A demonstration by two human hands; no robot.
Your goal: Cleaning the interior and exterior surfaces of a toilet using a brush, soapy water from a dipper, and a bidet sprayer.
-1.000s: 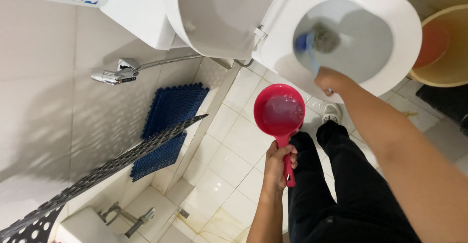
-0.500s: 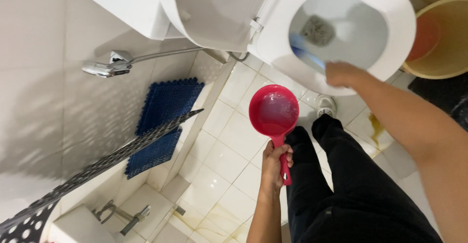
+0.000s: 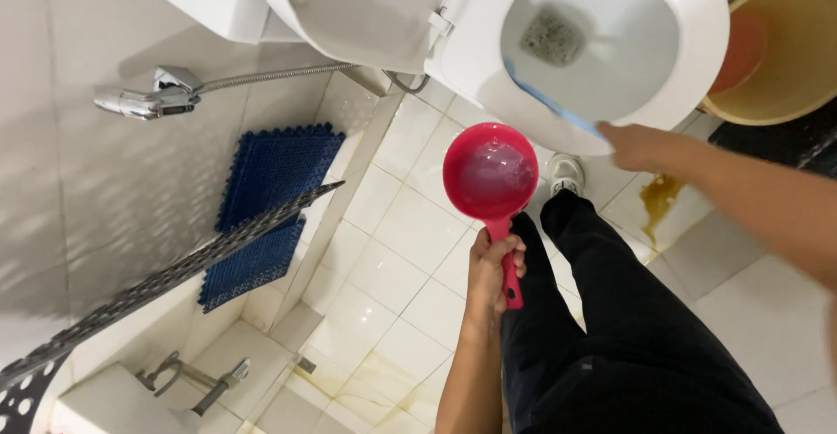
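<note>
Scrubbing step in hand: left hand (image 3: 493, 270) is clamped on the handle of the red water dipper (image 3: 491, 172), held level just short of the toilet bowl (image 3: 697, 59), while right hand (image 3: 636, 145) grips the blue toilet brush (image 3: 545, 101) inside it; next move likely calls for tipping the dipper over the rim.

A tiled home bathroom: white toilet bowl (image 3: 602, 42) with raised lid at the top of the frame, chrome hand sprayer (image 3: 148, 98) on the wall at upper left, blue drain mat (image 3: 270, 207) on the floor, yellow bucket (image 3: 793, 59) at far right.
</note>
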